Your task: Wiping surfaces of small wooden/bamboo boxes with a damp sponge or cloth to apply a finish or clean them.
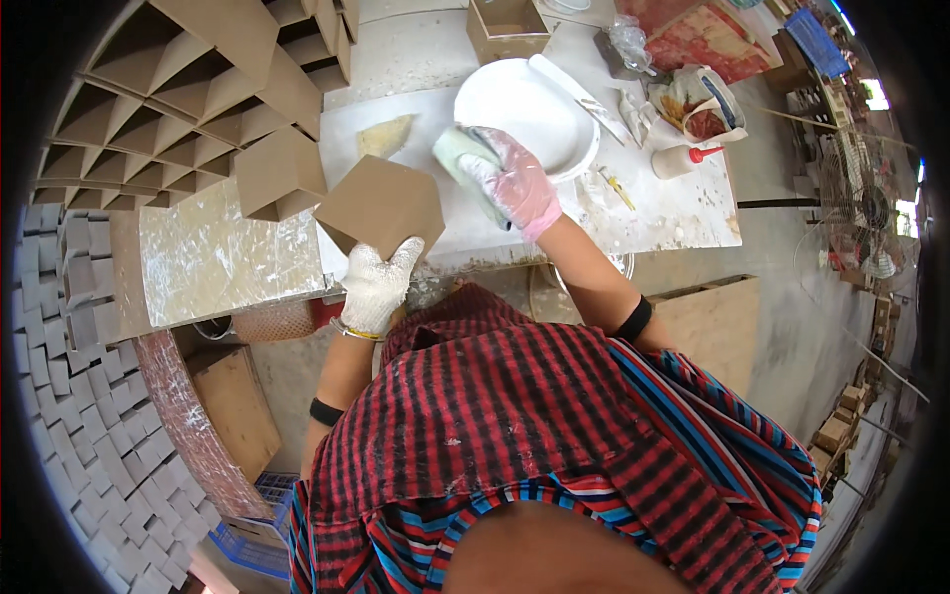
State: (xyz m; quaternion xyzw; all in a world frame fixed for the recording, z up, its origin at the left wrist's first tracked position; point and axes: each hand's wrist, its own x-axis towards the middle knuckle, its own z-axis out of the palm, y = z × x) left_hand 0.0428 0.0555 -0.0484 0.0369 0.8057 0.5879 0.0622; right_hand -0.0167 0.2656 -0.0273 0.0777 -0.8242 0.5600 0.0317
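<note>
My left hand [374,287], in a white knitted glove, grips a plain brown square box [394,198] by its near edge, with the thumb on its outside. The box is tilted above the front part of the worktable, and its inside is mostly hidden. A pink glove covers my right hand [524,186], which is closed around a pale green sponge [461,158]. Just behind that hand sits a round white basin [524,99] with white contents. A yellowish foam piece [386,135] lies on the table beyond the box.
Stacked brown boxes [188,109] crowd the table's left, with one box [280,176] beside my work. Right of the basin are a bottle with a red nozzle [678,160], a yellow cutter [620,190] and an opened bag [701,104]. Many white boxes [94,396] fill the far left.
</note>
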